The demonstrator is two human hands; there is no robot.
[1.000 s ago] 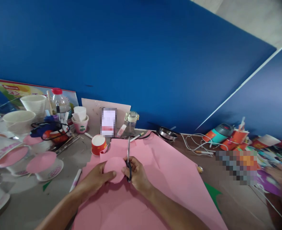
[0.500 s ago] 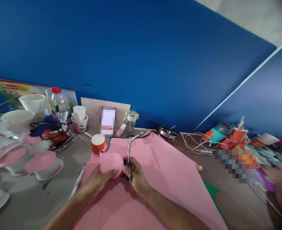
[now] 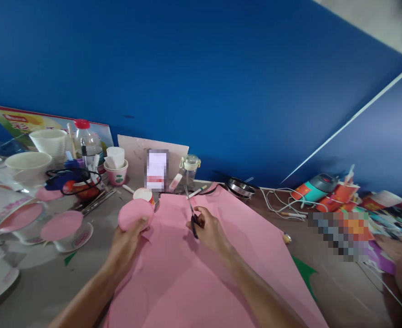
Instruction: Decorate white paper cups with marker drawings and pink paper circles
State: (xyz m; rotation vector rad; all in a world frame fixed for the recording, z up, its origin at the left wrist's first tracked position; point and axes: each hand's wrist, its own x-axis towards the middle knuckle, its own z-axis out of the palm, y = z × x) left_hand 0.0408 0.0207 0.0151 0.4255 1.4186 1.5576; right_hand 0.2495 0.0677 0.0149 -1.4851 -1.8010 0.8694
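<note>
Pinched between the thumb and fingers of my left hand (image 3: 129,236) is a round pink paper disc (image 3: 135,214). It is held up just in front of a red-and-white paper cup (image 3: 143,196), covering part of it. My right hand (image 3: 210,228) grips black-handled scissors (image 3: 193,221) whose blades point away toward the wall. The disc and the scissors are apart. Beneath both hands lies a large sheet of pink paper (image 3: 221,269). A faint round outline shows on its lower left part.
On the left stand paper cups with pink discs on them (image 3: 62,225), stacked white cups (image 3: 49,142) and a red-capped bottle (image 3: 84,136). A phone (image 3: 156,168) and a lidded jar (image 3: 190,169) stand by the blue partition. Tape (image 3: 240,187), cables and another person's arm are to the right.
My left hand has carried the pink disc left, away from the scissors. My right hand has shifted right with the scissors. The view has tilted slightly.
</note>
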